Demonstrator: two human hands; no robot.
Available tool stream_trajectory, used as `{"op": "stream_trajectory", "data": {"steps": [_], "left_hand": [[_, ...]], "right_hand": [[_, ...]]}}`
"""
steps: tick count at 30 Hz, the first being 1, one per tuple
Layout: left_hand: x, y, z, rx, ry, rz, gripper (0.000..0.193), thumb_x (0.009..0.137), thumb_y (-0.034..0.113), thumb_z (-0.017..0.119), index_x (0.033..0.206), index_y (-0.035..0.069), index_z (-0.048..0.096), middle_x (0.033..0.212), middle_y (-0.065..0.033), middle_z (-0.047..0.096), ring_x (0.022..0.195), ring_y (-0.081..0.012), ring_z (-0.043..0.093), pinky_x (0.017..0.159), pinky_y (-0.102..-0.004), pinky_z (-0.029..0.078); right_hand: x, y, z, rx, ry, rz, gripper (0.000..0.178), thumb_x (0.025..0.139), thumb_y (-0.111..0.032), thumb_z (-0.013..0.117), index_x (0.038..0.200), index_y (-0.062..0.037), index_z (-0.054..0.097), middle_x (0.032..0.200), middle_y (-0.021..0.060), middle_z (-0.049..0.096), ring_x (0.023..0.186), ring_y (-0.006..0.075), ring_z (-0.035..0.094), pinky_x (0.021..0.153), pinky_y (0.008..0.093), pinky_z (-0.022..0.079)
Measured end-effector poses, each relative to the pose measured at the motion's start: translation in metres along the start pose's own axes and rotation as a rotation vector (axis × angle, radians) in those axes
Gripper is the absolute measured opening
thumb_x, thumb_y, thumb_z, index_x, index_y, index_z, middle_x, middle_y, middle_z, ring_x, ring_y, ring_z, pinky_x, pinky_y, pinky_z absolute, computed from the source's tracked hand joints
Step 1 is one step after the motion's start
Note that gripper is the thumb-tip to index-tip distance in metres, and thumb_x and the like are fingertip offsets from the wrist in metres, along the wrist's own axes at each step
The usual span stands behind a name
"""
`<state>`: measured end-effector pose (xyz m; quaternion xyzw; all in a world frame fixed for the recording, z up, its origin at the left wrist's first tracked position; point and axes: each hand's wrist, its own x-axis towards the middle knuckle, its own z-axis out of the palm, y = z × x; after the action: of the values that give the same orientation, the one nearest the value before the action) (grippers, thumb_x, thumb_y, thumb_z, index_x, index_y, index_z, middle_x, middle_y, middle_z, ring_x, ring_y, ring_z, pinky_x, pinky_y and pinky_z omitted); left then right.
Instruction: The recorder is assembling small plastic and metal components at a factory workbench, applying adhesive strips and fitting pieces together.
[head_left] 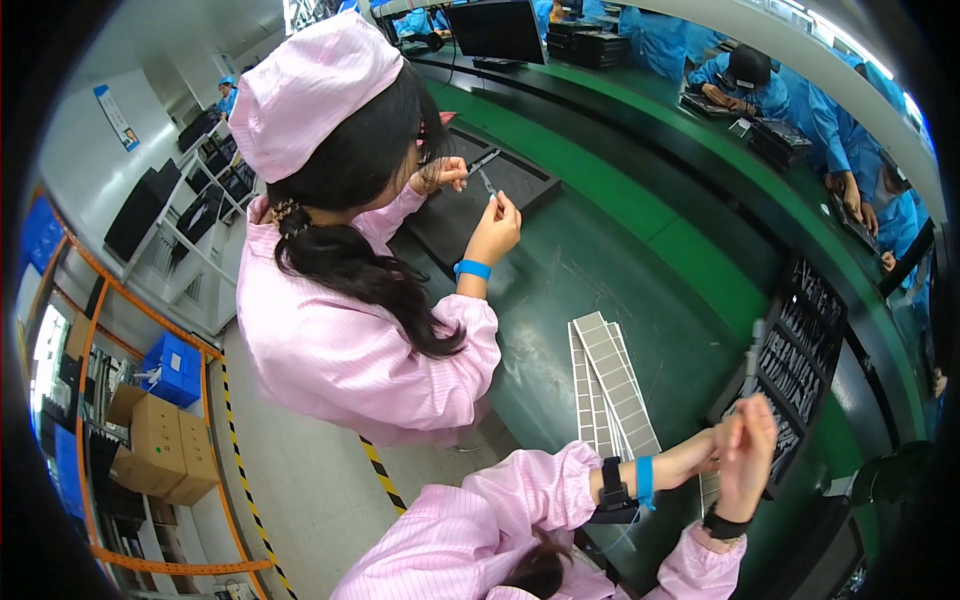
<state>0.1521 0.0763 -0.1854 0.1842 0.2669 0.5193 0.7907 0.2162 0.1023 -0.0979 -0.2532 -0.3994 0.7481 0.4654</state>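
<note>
My right hand [748,445] is raised over the right side of the bench, fingers pinched. From its fingertips a slim grey part [755,350] sticks up, beside the black compartment tray [762,385]. My left hand [706,452], with a blue strap at the wrist, reaches in next to the right one; its fingers are mostly hidden behind that hand. Rows of small silvery parts [785,360] fill the tray's compartments. Left of my hands lie overlapping white sheets [612,375] carrying columns of grey rectangular pads.
On my left a co-worker [350,290] in pink holds a small grey part [489,182] over a black tray [535,188]. A monitor [495,32] stands at the far side. Across the green bench [545,290], people in blue work. Cardboard boxes [165,455] sit on a left-hand rack.
</note>
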Motion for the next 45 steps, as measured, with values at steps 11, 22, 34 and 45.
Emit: {"op": "stream_trajectory", "data": {"steps": [11, 22, 34, 45], "left_hand": [[-0.116, 0.123, 0.102, 0.495, -0.536, 0.595, 0.015, 0.091, 0.011, 0.04, 0.094, 0.0, 0.051, 0.086, -0.008, 0.053, 0.081, -0.0184, 0.052, 0.073, -0.0312, 0.042], [-0.132, 0.05, 0.242, 0.093, -1.001, 0.596, 0.021, 0.081, 0.017, 0.052, 0.074, -0.003, 0.054, 0.084, -0.0175, 0.057, 0.066, -0.0262, 0.053, 0.061, -0.0368, 0.039], [-0.104, 0.08, 0.277, 0.295, -1.417, 0.568, 0.012, 0.077, 0.01, 0.064, 0.071, 0.0, 0.059, 0.078, -0.0111, 0.059, 0.066, -0.0215, 0.055, 0.055, -0.0293, 0.043], [-0.061, 0.103, 0.191, 0.442, -1.231, 0.703, 0.016, 0.081, 0.009, 0.053, 0.066, 0.003, 0.053, 0.078, -0.0121, 0.061, 0.068, -0.0224, 0.057, 0.06, -0.0328, 0.043]], "right_hand": [[-0.013, -0.073, -0.032, -0.018, 0.223, -0.234, 0.013, 0.087, -0.014, 0.053, 0.086, -0.0016, 0.055, 0.056, -0.0049, 0.038, 0.045, 0.0029, 0.031, 0.04, 0.019, 0.023], [-0.032, -0.085, -0.061, 0.056, 0.051, -0.305, 0.019, 0.089, -0.023, 0.052, 0.089, -0.0044, 0.05, 0.053, -0.0016, 0.046, 0.04, 0.0044, 0.039, 0.038, 0.0164, 0.03], [-0.041, -0.109, -0.074, 0.145, 0.102, -0.43, 0.017, 0.089, -0.023, 0.053, 0.086, -0.0063, 0.051, 0.053, -0.0029, 0.045, 0.039, 0.0041, 0.037, 0.039, 0.0169, 0.031], [-0.038, -0.103, -0.077, -0.072, 0.252, -0.368, 0.017, 0.087, -0.02, 0.056, 0.087, -0.0031, 0.056, 0.057, -0.0021, 0.045, 0.046, 0.0053, 0.039, 0.04, 0.0186, 0.029]]}}
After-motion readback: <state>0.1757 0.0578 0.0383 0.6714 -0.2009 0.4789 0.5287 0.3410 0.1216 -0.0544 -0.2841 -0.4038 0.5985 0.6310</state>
